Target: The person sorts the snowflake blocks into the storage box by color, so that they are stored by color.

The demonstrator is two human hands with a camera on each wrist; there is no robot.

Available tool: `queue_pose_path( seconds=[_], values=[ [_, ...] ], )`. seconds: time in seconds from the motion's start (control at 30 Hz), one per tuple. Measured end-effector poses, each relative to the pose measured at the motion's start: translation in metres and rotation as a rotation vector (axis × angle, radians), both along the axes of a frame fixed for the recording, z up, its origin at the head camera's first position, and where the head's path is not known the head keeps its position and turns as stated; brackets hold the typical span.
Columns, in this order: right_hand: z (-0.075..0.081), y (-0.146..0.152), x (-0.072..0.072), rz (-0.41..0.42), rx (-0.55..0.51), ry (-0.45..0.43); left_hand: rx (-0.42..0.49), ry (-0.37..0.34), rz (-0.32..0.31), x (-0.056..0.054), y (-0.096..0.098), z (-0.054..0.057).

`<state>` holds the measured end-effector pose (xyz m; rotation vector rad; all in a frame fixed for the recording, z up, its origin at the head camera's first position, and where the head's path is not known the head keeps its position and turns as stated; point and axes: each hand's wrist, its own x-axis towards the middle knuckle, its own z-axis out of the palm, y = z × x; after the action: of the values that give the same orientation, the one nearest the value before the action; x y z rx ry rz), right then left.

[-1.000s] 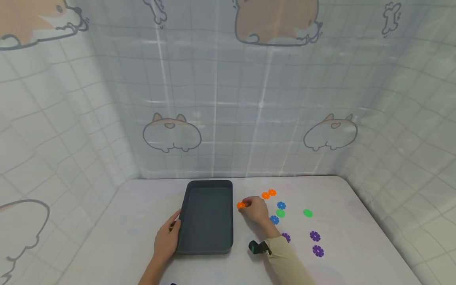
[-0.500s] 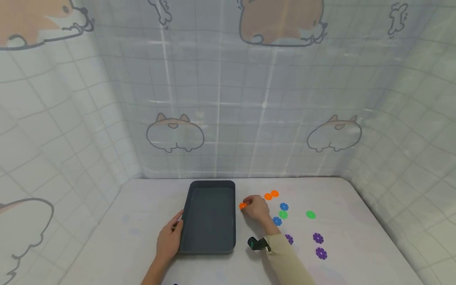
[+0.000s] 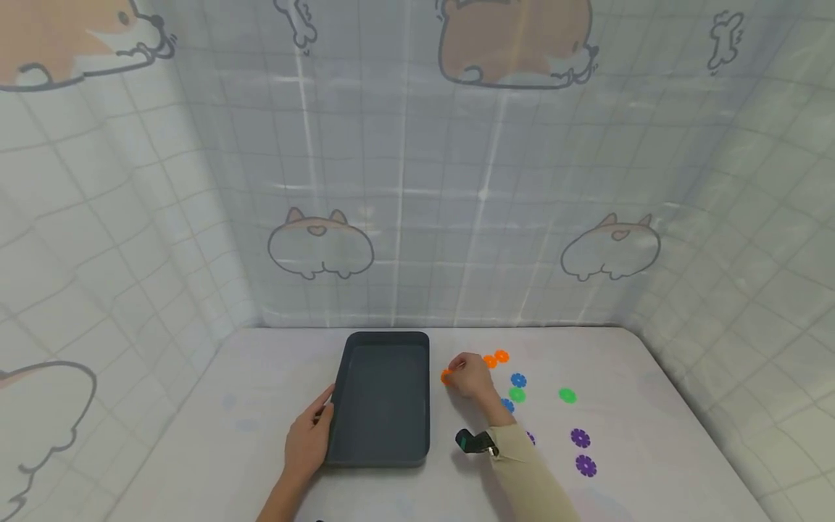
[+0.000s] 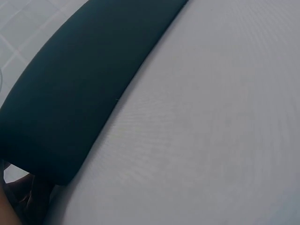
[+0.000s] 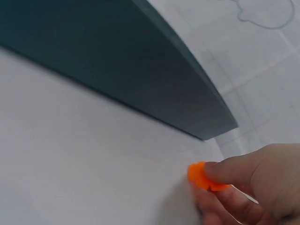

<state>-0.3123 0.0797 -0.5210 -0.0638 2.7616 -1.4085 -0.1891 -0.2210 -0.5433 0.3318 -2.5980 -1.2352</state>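
Note:
My right hand pinches an orange flower-shaped disc just right of the dark grey tray. The right wrist view shows the thumb lying on top of the disc and curled fingers under it, with the tray's outer wall beyond. At the tray's left side my left hand rests against the outer wall, thumb and fingertips right at the rim. In the left wrist view, its shadowed fingers meet the tray at a corner. Nothing lies inside the tray.
Orange discs, blue discs, green discs and purple discs lie on the white table to the right. A black wrist camera is strapped to my right wrist. A patterned curtain surrounds the table.
My right hand has turned slightly and shifted a little, and its fingers cover more of the pinched orange disc. The left hand and tray keep their places together; the head view has shifted slightly.

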Motion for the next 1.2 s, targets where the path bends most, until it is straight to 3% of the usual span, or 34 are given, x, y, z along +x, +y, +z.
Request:
queue_pose_path(
  seconds=[0.2, 0.53, 0.7, 1.2],
  values=[
    [0.009, 0.002, -0.004, -0.010, -0.193, -0.036, -0.014, 0.001, -0.007, 0.001, -0.001, 0.000],
    [0.034, -0.015, -0.009, -0.031, -0.361, -0.054, -0.028, -0.009, -0.016, 0.004, -0.003, 0.000],
    [0.046, -0.027, -0.011, 0.000, -0.400, -0.056, -0.022, 0.005, -0.020, 0.002, -0.001, 0.000],
    [0.049, -0.081, -0.012, 0.105, -0.480, -0.072, -0.004, -0.014, -0.015, 0.001, 0.000, -0.001]
  ],
)
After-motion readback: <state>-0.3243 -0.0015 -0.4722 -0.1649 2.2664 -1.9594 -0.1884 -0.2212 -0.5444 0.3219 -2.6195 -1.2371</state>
